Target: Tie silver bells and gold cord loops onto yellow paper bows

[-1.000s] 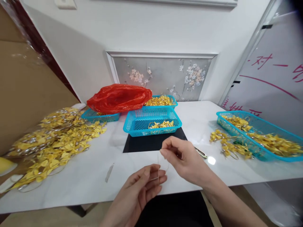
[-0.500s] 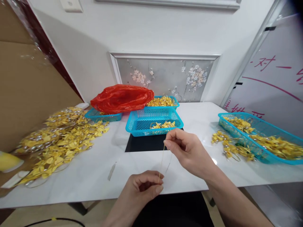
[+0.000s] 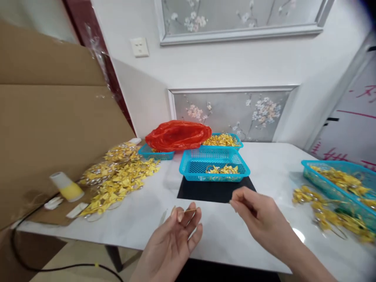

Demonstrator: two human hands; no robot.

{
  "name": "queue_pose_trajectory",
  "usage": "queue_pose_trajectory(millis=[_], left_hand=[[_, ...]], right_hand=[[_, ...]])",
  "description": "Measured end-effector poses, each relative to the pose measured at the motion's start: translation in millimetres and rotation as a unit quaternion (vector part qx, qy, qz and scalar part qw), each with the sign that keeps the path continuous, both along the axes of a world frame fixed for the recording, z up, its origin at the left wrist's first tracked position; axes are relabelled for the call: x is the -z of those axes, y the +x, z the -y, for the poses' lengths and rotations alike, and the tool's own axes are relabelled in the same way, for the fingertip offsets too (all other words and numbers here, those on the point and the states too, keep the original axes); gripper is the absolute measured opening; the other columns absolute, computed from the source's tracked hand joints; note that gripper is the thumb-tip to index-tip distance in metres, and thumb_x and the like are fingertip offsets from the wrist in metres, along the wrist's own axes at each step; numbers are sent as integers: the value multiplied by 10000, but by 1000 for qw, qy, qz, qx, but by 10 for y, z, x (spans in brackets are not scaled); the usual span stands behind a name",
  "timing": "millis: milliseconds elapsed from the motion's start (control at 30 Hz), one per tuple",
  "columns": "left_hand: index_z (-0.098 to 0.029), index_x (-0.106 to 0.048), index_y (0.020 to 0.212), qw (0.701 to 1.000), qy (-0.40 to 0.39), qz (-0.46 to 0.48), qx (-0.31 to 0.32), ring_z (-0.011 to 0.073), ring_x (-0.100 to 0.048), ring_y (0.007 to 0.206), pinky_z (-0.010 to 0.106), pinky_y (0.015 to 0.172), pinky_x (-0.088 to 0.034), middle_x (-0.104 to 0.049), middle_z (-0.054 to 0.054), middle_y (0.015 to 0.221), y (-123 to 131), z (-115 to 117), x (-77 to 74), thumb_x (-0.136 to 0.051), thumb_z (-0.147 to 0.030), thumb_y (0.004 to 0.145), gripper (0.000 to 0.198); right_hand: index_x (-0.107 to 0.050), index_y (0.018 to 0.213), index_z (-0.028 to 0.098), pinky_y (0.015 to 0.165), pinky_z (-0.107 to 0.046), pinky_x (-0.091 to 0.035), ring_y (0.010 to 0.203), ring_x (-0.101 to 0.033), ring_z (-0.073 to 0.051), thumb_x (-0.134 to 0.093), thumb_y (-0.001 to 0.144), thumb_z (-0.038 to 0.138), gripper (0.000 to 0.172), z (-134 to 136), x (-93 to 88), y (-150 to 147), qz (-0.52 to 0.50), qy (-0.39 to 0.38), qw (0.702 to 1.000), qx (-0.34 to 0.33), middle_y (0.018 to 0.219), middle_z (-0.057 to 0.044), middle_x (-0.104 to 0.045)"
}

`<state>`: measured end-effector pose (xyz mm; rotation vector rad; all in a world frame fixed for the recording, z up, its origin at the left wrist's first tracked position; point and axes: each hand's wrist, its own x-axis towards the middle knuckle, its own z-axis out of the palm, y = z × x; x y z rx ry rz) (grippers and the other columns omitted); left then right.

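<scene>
My left hand (image 3: 179, 239) is turned palm up low in the middle, its thumb and fingers closed on a thin yellow cord (image 3: 190, 210). A short stretch of the cord lies across those fingertips. To the right, my right hand (image 3: 258, 215) is in a pinch above the white table, at the black mat's near right corner. A tiny tip shows at its fingertips; the cord between the hands is too faint to follow. Beyond them, a blue basket (image 3: 185, 172) on the black mat (image 3: 199, 192) holds a few yellow ribbon-like pieces (image 3: 225, 169) with silvery beads.
Yellow beaded pieces (image 3: 117, 188) lie piled at left, near a yellow-and-white cup (image 3: 67, 187) and cardboard (image 3: 53, 129). A red plastic bag (image 3: 179, 135) rests over the back baskets. At right stands another filled blue basket (image 3: 311, 172), with loose pieces (image 3: 320, 207) beside it.
My view has swung left and up. The left hand has rolled palm up, and the right hand has moved down and away from it, so the cord no longer hangs steeply between them.
</scene>
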<state>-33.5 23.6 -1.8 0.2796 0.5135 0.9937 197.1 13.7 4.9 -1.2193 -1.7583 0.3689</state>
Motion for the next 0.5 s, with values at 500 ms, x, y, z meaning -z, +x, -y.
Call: queue_pose_trajectory(millis=[500], left_hand=[[-165,-721,681,989,104,-44,-95,47,-578,609,159,621,-494,-638,-28,697,-47,60,56,-874,-304,678,206]], right_hand=[[-584,759,246,541,-180,-448,545,-580,-113,-439,983,269,269,50,410,-144,145,38,981,-124,649,24,-568]])
